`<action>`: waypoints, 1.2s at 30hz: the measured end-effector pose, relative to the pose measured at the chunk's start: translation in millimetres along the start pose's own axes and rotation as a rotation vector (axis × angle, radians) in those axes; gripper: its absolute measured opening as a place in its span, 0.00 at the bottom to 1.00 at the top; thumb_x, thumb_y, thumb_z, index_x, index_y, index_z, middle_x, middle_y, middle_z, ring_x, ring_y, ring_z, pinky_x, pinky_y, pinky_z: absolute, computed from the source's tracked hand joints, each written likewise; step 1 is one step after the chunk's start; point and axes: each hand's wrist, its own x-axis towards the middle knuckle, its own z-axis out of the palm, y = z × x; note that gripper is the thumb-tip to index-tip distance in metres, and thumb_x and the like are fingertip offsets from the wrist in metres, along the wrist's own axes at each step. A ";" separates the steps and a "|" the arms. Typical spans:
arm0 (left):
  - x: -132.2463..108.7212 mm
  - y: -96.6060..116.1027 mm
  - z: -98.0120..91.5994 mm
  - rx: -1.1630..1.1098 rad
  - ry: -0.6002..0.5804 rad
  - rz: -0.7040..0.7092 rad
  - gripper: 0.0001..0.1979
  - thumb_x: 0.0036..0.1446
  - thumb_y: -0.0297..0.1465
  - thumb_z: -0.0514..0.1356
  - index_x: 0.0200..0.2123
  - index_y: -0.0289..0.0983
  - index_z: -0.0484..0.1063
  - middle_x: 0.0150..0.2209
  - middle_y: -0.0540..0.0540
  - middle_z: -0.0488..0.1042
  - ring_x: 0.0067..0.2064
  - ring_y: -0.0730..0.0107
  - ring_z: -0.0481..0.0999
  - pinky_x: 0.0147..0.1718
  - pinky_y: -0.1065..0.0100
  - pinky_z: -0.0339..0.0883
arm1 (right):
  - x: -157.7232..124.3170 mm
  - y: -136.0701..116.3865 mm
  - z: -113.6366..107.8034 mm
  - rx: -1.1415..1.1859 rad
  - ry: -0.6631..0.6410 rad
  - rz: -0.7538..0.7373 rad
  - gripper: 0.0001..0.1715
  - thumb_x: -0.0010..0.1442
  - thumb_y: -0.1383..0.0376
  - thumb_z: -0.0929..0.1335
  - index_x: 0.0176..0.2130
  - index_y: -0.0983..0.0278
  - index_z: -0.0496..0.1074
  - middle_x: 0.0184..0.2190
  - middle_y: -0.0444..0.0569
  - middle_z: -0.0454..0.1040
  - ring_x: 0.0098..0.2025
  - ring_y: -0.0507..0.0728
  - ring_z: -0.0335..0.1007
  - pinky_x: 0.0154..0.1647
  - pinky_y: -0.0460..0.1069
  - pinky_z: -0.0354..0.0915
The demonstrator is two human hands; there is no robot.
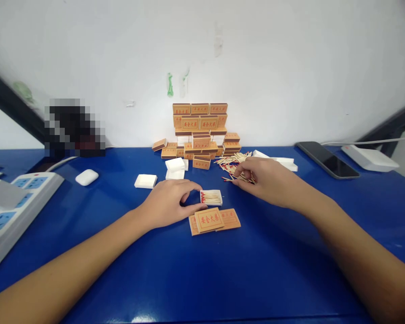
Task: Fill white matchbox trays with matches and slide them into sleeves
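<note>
A white matchbox tray (219, 198) holds a layer of matches (211, 198) with their red heads to the left. My left hand (172, 202) curves its thumb and forefinger around the tray's left end, gripping it at the corners. At the right, my right hand (263, 180) is closed in a pinch on matches (227, 179) at the near edge of a loose match pile (234, 158). A red head pokes out left of those fingertips. Just in front of the tray, flattened matchbox sleeves (209, 220) overlap one another.
Stacked matchboxes (200, 121) stand against the wall. White trays (146, 181) lie left of centre, others (285, 163) behind my right hand. A power strip (27, 198) and white earbud case (87, 177) are left; a phone (327, 159) and white box (369, 158) right.
</note>
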 end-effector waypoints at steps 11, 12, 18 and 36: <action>-0.1 0.7 -0.7 -0.007 -0.004 -0.013 0.17 0.63 0.45 0.67 0.49 0.42 0.80 0.24 0.55 0.68 0.26 0.73 0.68 0.26 0.69 0.54 | 3.3 -5.7 11.0 0.055 -0.006 -0.064 0.07 0.67 0.64 0.67 0.36 0.61 0.74 0.32 0.48 0.74 0.33 0.56 0.67 0.34 0.51 0.58; -0.2 0.6 -0.9 -0.008 -0.007 -0.014 0.17 0.63 0.45 0.67 0.49 0.42 0.80 0.25 0.55 0.68 0.26 0.73 0.68 0.26 0.69 0.54 | 3.6 -7.2 11.8 0.058 -0.009 -0.058 0.08 0.68 0.64 0.67 0.35 0.61 0.74 0.33 0.48 0.74 0.33 0.56 0.67 0.34 0.51 0.58; -0.9 0.5 -1.8 -0.011 -0.011 -0.018 0.18 0.63 0.45 0.67 0.50 0.42 0.80 0.25 0.54 0.69 0.27 0.73 0.69 0.26 0.69 0.54 | 3.5 -13.7 13.5 0.088 -0.068 -0.051 0.09 0.69 0.63 0.66 0.35 0.62 0.72 0.33 0.49 0.73 0.33 0.56 0.66 0.34 0.51 0.58; -0.1 1.1 -1.4 -0.004 -0.017 -0.022 0.17 0.63 0.45 0.67 0.50 0.42 0.80 0.25 0.54 0.69 0.26 0.73 0.68 0.26 0.69 0.52 | -7.8 -18.0 -6.6 0.169 -0.267 -0.029 0.10 0.67 0.60 0.68 0.35 0.59 0.75 0.27 0.44 0.72 0.28 0.54 0.64 0.30 0.51 0.55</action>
